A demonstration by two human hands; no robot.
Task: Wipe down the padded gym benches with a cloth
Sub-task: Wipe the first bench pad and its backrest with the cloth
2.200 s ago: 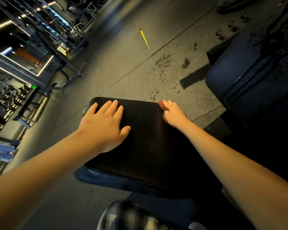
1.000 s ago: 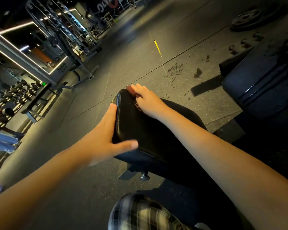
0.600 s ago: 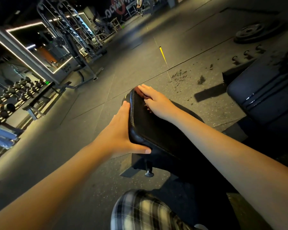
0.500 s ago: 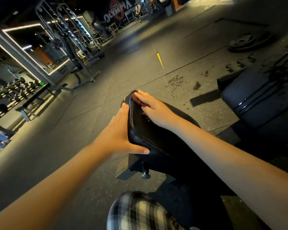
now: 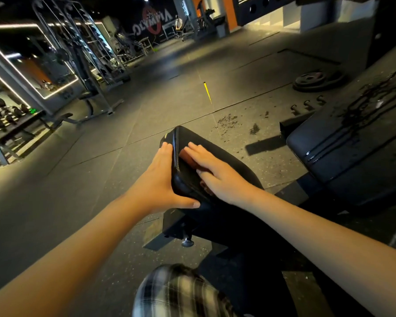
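Bench pad (image 5: 234, 156), left grip (image 5: 157, 181) flat against side; right grip (image 5: 217, 173) flat on cloth (image 5: 188, 157), slid nearer

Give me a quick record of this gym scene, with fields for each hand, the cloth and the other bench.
left hand: straight fingers against the left side of the seat pad, thumb along its near end
right hand: flat on the pad's top, pressing the cloth
cloth: reddish-brown, mostly hidden under the right hand
other bench: on the right, dark wet streaks on top
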